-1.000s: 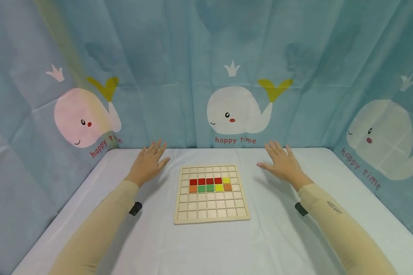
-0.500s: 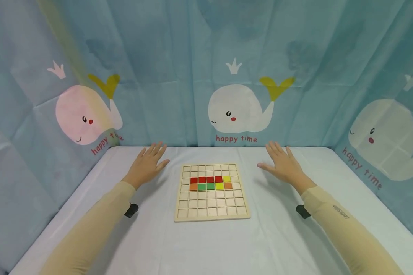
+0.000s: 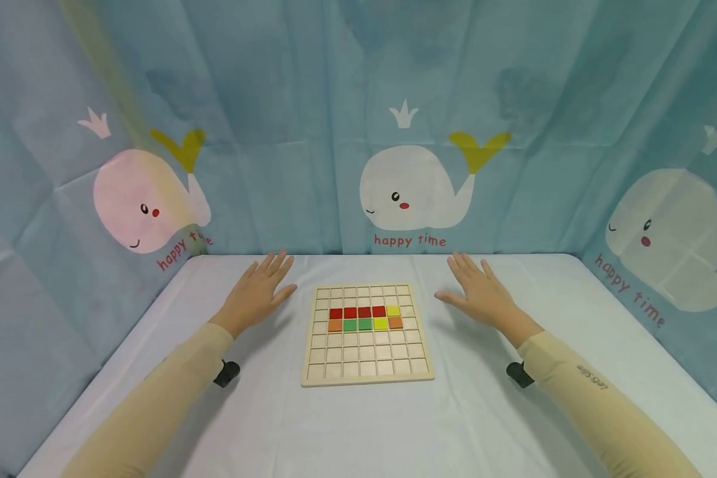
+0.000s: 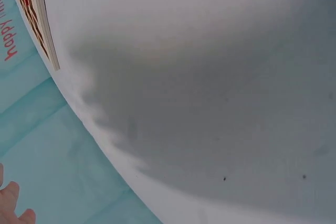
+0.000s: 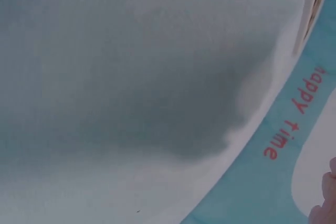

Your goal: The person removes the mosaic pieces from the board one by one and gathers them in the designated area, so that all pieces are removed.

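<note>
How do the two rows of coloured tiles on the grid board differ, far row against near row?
Left to right, the far row runs four reds, then yellow; the near row runs orange, green, green, yellow, orange. The far row shows two colours, the near row three. Yellow ends the far row but sits second from right in the near row. Both are five long, in the same columns of the board.

Lt-blue curtain (image 3: 275, 99) w/ folds fills top & both sides of frame. White whale print (image 3: 421, 186), upper ctr: yellow-grn tail fin (image 3: 478, 154), white crown (image 3: 403, 116) above, red "happy time" lettering (image 3: 409, 240) below. Pinkish whale (image 3: 125, 199) mid-left, tilted, same txt (image 3: 179, 251) under. 3rd whale (image 3: 681, 219), greyish, R edge, tail cut off by frame. White tabletop (image 3: 358, 431) lower ctr, far corners rounded. 2 dk specks (image 4: 224, 178) on it, lower R of L-wrist view.
</note>
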